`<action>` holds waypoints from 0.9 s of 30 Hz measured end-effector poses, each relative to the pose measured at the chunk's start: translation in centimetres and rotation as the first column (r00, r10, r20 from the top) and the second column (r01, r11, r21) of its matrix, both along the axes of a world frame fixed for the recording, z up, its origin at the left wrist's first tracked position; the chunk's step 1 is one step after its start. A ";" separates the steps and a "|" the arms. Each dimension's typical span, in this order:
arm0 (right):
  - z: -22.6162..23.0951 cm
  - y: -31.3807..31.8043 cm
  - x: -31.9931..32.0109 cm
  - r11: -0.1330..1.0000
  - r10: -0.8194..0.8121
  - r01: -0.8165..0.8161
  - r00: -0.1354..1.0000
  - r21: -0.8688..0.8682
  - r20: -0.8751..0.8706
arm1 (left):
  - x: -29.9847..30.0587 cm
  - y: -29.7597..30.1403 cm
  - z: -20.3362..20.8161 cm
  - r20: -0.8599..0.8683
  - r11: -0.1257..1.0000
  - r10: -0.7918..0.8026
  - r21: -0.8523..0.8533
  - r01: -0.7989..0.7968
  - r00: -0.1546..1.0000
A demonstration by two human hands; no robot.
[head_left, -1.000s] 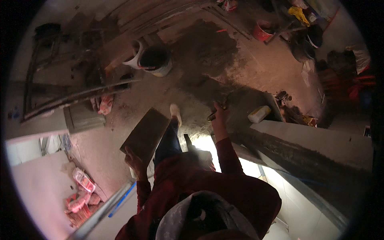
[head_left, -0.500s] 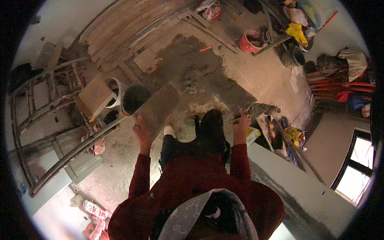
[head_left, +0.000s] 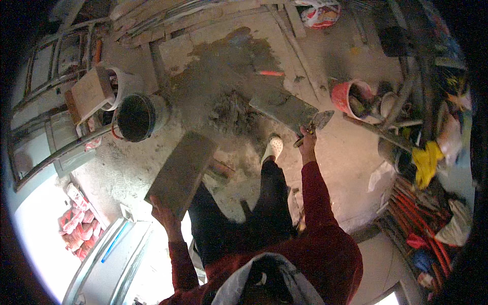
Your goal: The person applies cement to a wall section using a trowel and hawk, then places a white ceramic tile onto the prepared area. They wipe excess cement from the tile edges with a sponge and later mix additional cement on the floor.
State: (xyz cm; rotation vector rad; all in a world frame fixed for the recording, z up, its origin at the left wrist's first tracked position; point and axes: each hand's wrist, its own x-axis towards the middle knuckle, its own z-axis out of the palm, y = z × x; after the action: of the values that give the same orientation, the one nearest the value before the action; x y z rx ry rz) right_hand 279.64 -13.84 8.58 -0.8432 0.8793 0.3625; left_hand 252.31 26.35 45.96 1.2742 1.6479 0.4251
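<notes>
My left hand [head_left: 163, 218] grips the near end of a flat grey rectangular slab [head_left: 183, 173], which slants up and to the right beside my left leg. My right hand [head_left: 307, 144] is closed round the handle of a trowel [head_left: 322, 120], its mortar-smeared blade pointing away to the right. Touching or just beside the trowel is a second grey rectangular slab [head_left: 283, 109]; whether my right fingers also hold it I cannot tell. Beyond both slabs, a heap of wet grey mortar [head_left: 229, 109] spreads over the floor.
A dark bucket [head_left: 135, 118] and a white bucket [head_left: 122, 89] stand left, beside a metal frame [head_left: 63, 134]. At right are a red bucket [head_left: 351, 96], a yellow cloth [head_left: 427, 162] and red pipes [head_left: 422, 223]. A red strip [head_left: 272, 73] lies beyond the mortar.
My view has turned right and my body has moved towards the mortar. Both slabs and the trowel have travelled along with my hands. One pale clog now shows in front of my right leg.
</notes>
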 end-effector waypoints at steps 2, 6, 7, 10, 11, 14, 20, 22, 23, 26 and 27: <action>-8.1 -4.5 2.5 0.992 0.077 -0.084 0.994 0.093 0.074 | 0.3 -2.9 -3.3 -0.023 0.998 0.040 -0.054 -0.041 0.999; -11.9 -1.4 6.4 0.936 0.267 -0.279 0.960 -0.215 -0.085 | -0.5 -8.8 -8.6 -0.125 0.992 0.091 -0.072 -0.100 0.988; -10.4 1.6 6.6 0.941 0.281 -0.288 0.957 -0.176 -0.068 | -0.7 -10.1 -9.3 -0.128 0.987 0.136 -0.072 -0.146 0.982; -16.9 -0.9 8.9 0.860 0.395 -0.405 0.913 -0.311 -0.097 | -0.4 -12.5 -15.0 -0.217 0.965 0.239 -0.056 -0.256 0.947; -15.6 1.7 9.1 0.885 0.295 -0.349 0.933 -0.309 -0.208 | 0.1 -12.9 -16.1 -0.242 0.969 0.214 -0.071 -0.237 0.946; -20.3 -4.5 9.9 0.872 0.378 -0.408 0.912 -0.271 -0.156 | -3.3 -15.3 -21.6 -0.210 0.986 0.164 0.031 -0.161 0.964; -9.1 -2.8 6.9 0.310 0.791 -0.780 0.529 -0.544 -0.308 | -0.6 -17.4 -24.0 -0.027 0.896 0.443 -0.019 -0.443 0.896; -3.9 2.4 6.1 0.039 0.936 -0.870 0.204 -0.491 -0.286 | -4.0 -19.6 -25.2 -0.014 0.857 0.513 -0.055 -0.513 0.858; -2.9 4.6 5.7 -0.076 0.967 -0.902 0.037 -0.424 -0.252 | -5.8 -21.2 -26.6 -0.003 0.858 0.511 -0.055 -0.510 0.860; -5.2 11.8 2.3 -0.209 0.970 -0.827 -0.245 -0.521 0.000 | -9.5 -26.0 -30.0 -0.031 0.883 0.467 -0.028 -0.468 0.884; -6.1 14.5 1.3 -0.236 0.952 -0.844 -0.300 -0.482 0.059 | -8.7 -25.8 -29.6 -0.033 0.887 0.456 -0.066 -0.457 0.889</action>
State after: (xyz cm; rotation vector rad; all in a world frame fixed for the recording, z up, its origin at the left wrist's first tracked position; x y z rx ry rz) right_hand 280.98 0.64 2.49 -1.7501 -0.5690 1.4994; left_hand 243.62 0.60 16.39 0.8271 1.9617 0.6326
